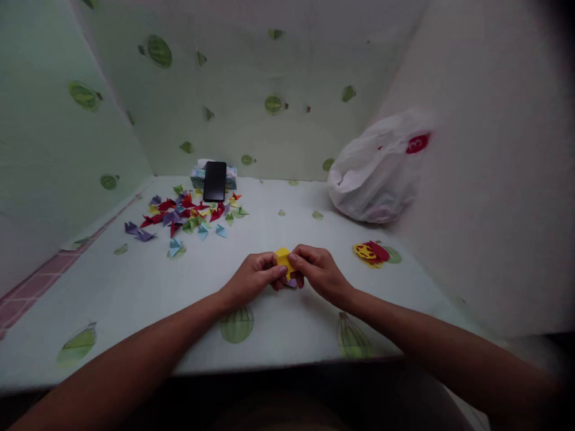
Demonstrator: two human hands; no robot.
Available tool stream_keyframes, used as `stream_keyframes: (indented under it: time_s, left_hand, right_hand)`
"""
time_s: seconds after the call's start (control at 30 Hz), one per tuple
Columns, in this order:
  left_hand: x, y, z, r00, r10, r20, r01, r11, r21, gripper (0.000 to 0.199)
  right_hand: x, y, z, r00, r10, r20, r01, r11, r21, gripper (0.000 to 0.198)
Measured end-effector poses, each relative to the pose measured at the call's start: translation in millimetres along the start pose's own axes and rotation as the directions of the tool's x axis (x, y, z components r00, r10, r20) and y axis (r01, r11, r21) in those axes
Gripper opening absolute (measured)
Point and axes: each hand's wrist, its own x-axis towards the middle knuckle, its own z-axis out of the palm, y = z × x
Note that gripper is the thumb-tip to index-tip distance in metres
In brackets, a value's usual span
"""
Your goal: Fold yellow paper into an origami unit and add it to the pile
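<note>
While a pale, balloon-printed table (269, 230) lay under everything, a white plastic bag (377, 173) slumped on it: landmark. Well left of the bag, folded paper shapes (173, 217) lay scattered, red, purple, green, blue. Left of the bag and nearer the wearer, left hand (260, 269) and right hand (317, 266), fingers curled. Left of the bag, far side, a tissue box (196, 178), dark phone (214, 181) propped against it. Just in front of the bag, red and yellow cut-outs (372, 252). Smallest: yellow paper (284, 258), left of and nearer than the bag, pinched by both hands.

The right grip (318, 267) partly hides yellow paper (283, 258).
</note>
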Motion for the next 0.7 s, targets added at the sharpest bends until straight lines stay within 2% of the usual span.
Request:
stream_keyframes:
  time_s: [0.1,0.27,0.4,0.5,0.6,0.7]
  left_hand:
    - [2,2,-7,0.996,0.022,-0.083,-0.021,1.000,0.008,0.036]
    - [8,-2,-20,0.991,0.007,-0.136,-0.005,1.000,0.017,0.037]
    - [8,2,-24,0.977,0.069,-0.203,-0.052,0.995,0.086,0.037]
    - [8,5,-28,0.961,0.077,-0.266,-0.044,0.991,0.126,0.038]
    - [8,4,-32,0.940,0.086,-0.330,-0.038,0.988,0.150,0.038]
    - [10,1,-36,0.935,0.076,-0.347,-0.026,0.988,0.149,0.036]
  right_hand:
    - [16,3,5,1.000,0.006,0.003,-0.006,0.999,0.045,0.033]
    - [41,6,10,1.000,0.008,-0.001,-0.008,1.000,0.014,0.029]
    - [57,3,16,0.999,-0.047,-0.017,0.047,0.999,0.000,0.033]
    - [72,1,20,0.992,-0.126,-0.021,0.125,0.991,-0.038,0.033]
    - [87,2,21,0.984,-0.180,0.014,0.180,0.980,-0.080,0.031]
    - [96,8,20,0.982,-0.175,0.065,0.180,0.981,-0.078,0.031]
